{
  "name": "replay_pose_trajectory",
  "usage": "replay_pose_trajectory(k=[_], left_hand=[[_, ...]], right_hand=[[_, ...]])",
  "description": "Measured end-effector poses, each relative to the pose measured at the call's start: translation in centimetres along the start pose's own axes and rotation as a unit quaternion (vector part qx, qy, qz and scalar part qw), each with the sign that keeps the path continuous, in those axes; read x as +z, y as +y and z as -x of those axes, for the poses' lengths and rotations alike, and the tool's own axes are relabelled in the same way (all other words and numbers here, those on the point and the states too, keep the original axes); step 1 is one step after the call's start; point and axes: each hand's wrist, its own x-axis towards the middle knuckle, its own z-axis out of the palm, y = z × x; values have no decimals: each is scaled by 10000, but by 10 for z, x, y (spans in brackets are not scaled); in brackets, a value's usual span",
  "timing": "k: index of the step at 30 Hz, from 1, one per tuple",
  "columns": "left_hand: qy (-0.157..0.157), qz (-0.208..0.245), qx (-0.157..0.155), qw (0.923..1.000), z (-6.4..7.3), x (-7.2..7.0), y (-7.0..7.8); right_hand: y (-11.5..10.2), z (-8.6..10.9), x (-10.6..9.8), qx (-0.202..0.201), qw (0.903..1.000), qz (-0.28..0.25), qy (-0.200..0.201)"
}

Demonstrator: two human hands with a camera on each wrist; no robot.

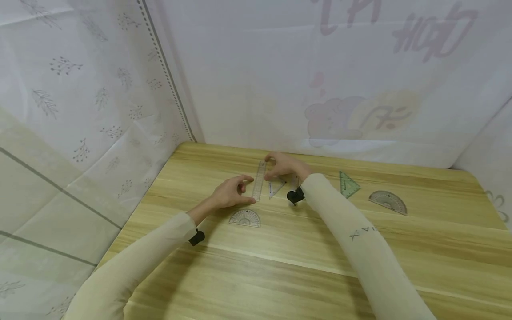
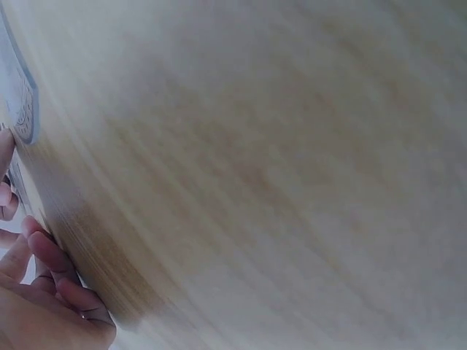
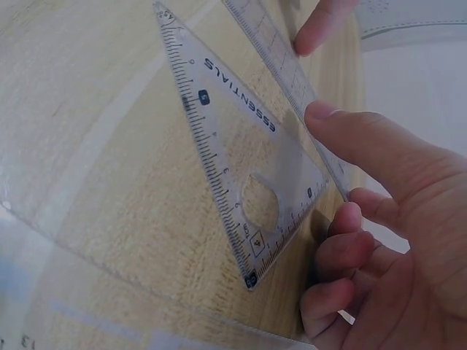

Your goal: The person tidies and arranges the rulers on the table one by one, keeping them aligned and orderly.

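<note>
A clear ruler (image 1: 260, 178) lies lengthwise away from me on the wooden table, between my two hands. My left hand (image 1: 231, 192) holds its near left corner, with thumb at the near end and index finger at the left edge. At the far end, my right hand (image 1: 285, 164) grips the ruler; in the right wrist view its thumb (image 3: 357, 138) meets the long edge and its index finger the end. Right beside the ruler lies a clear set square (image 3: 226, 138) marked ESSENTIALS. A clear protractor (image 1: 245, 218) sits just nearer than my left thumb.
Beneath my right wrist, another clear piece (image 1: 295, 181) is partly hidden. Farther right lie a green set square (image 1: 349, 184) and a greyish protractor (image 1: 388, 202). A pale printed curtain (image 1: 256, 80) hangs behind the table's far edge, and another sheet at its left.
</note>
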Motion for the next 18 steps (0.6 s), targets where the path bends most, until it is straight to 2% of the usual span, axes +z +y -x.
replay_pose_trajectory(k=[13,18], left_hand=[[67,-60,45,9999,-2,-1,-1],[141,54,55,9999,-1,-3,-1]], right_hand=[[4,8,-5,-112,9976,-683,-57],[8,7,-5,-213,9962,-838,65]])
